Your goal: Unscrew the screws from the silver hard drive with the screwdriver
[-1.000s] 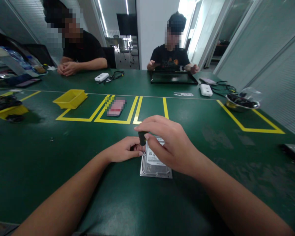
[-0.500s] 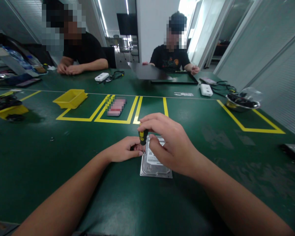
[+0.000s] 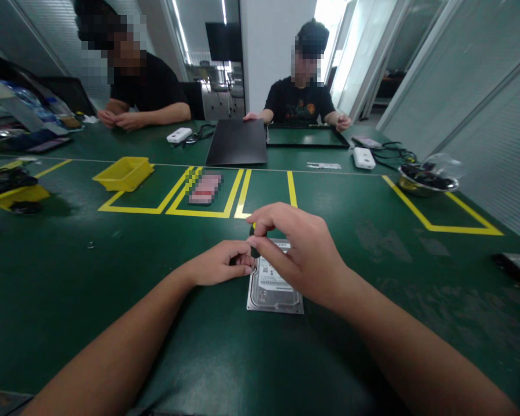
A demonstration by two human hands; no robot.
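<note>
A silver hard drive [image 3: 272,290] with a white label lies flat on the green table [image 3: 69,289] in front of me. My right hand [image 3: 299,251] is closed round the black and yellow handle of a small screwdriver [image 3: 253,247], held upright over the drive's far left corner. My left hand [image 3: 219,264] rests on the table against the drive's left edge, with its fingers curled and pinched close to the screwdriver's tip. What those fingers press on is hidden.
Yellow tape boxes mark the table. A yellow bin [image 3: 123,173] sits at the left, a red-and-white card [image 3: 205,188] in a taped box, a bowl of dark parts [image 3: 427,179] at the right. Two people sit opposite; one has a black panel [image 3: 237,143] and a frame [image 3: 305,136].
My right hand has shifted its grip round the screwdriver handle, hiding most of it. The person opposite has laid a black panel flat to the left of the frame.
</note>
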